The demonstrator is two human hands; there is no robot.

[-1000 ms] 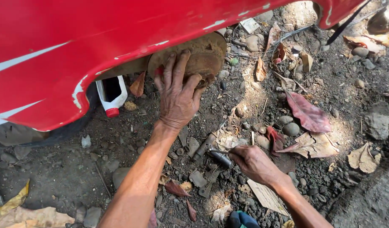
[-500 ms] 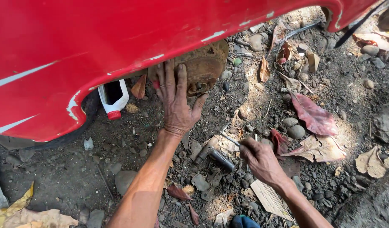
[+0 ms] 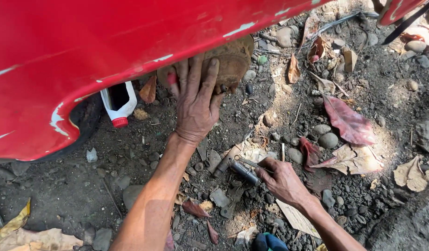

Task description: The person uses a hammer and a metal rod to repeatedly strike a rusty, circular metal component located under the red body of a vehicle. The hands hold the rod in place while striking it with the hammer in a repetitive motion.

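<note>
Under the red panel (image 3: 84, 51), left hand (image 3: 196, 104) spread on rusty drum (image 3: 228, 60), right hand (image 3: 282, 179) pinching metal tool (image 3: 244, 171).

Left hand (image 3: 196, 104) on drum (image 3: 228, 58) under panel (image 3: 107, 51) — tool (image 3: 244, 171) right, nearer.

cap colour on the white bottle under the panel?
Red cap on the white bottle; head view.

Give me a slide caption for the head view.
Left hand on rusty drum under red panel; right hand holds a tool.
</note>
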